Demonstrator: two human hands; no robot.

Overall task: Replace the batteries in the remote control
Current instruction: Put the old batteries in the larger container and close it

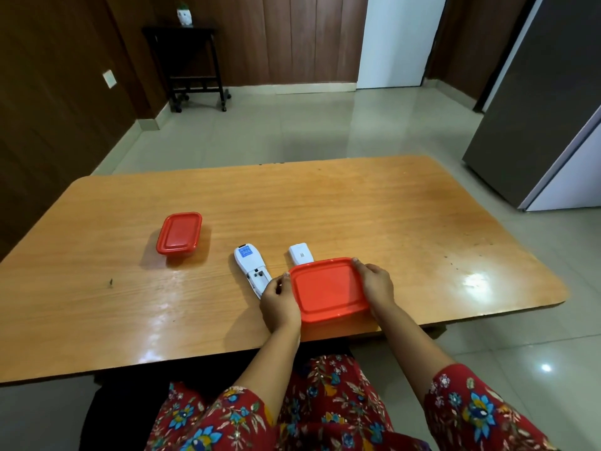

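Observation:
A white remote control (251, 267) lies face down on the wooden table (390, 222), its battery bay open and uncovered. To its right lies its white battery cover (300, 253), partly hidden behind a red-lidded box (327, 289) near the table's front edge. My left hand (279, 302) grips the left rim of that box's lid. My right hand (377, 283) holds the right rim, with its thumb on the far corner. I see no batteries; the box's inside is hidden.
A second, smaller red-lidded box (179, 233) stands to the left on the table. On the floor beyond are a dark side table (195, 66) at the back left and a grey refrigerator (546, 102) at the right.

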